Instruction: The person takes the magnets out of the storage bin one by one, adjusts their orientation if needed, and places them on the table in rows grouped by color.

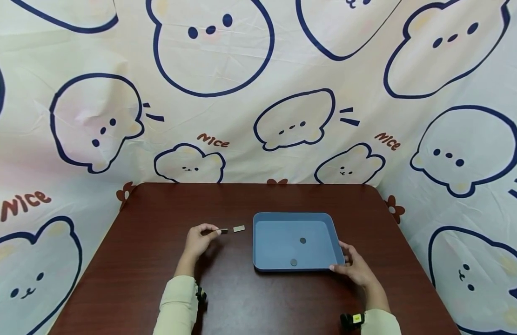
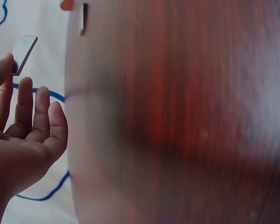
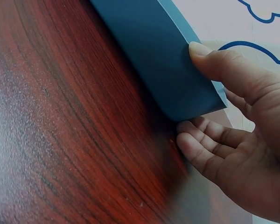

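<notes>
Flat piece [image 2: 25, 52], blue tray [image 1: 279, 242], held in separate hands [image 1: 197, 242] [image 1: 359, 269]

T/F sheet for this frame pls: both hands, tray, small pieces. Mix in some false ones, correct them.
1. Two round discs, one farther back and another nearer the front, lie in the blue tray. True.
2. The left hand pinches a flat piece. True.
3. The right hand's grip is on the tray's far left corner. False: it holds the tray at the near right corner.
4. A pale strip lies inside the tray. False: the pale strip lies on the table, between the left hand and the tray.
5. The table has a reddish-brown wood-grain top. True.
</notes>
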`<state>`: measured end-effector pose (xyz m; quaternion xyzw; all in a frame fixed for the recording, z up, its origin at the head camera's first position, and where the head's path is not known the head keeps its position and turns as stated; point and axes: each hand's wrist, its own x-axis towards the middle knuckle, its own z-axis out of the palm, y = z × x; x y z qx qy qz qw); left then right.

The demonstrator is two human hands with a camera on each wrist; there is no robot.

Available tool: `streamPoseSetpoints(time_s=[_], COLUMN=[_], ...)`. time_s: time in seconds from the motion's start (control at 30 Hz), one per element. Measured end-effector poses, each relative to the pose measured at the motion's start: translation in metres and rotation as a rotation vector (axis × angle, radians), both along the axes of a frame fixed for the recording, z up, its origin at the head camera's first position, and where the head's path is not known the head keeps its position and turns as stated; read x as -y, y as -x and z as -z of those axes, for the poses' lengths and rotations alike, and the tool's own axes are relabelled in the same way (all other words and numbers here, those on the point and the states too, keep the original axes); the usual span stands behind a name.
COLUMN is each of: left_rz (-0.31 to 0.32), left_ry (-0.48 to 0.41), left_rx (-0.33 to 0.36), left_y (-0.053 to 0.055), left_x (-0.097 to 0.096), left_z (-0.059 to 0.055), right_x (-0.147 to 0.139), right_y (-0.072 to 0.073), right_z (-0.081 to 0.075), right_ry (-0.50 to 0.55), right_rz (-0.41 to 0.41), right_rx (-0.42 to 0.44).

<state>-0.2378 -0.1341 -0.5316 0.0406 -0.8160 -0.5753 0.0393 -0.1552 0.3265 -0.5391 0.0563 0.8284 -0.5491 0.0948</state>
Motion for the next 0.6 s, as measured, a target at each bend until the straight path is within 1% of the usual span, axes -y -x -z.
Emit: streamPoseSetpoints(time_s=[0.1,0.27,0.4,0.5,0.6], left_rz=[-0.015,-0.028,-0.009,-0.01,-0.014], left_ry=[0.01,0.022,0.008,-0.024,-0.051], left_rx=[0.026,0.079,0.126,0.174,0.204], left_y=[0.002,0.01,0.015,0.018,0.023], left_x=[0.009,0.019,0.026,0.029,0.027], left_z=[0.002,0.008,0.008,0.009,0.01], right_x=[0.001,0.001,0.001,0.001,-0.002], right_y=[0.0,0.0,0.001,0.002,0.001], right_z=[0.001,0.001,0.003,0.005,0.004], right_ry=[0.003,0.003,0.0,-0.004,-0.005], right_rz=[0.001,0.009,0.017,0.014,0.011], right_rx=[-0.005,-0.003,0.001,-0.001,-0.005])
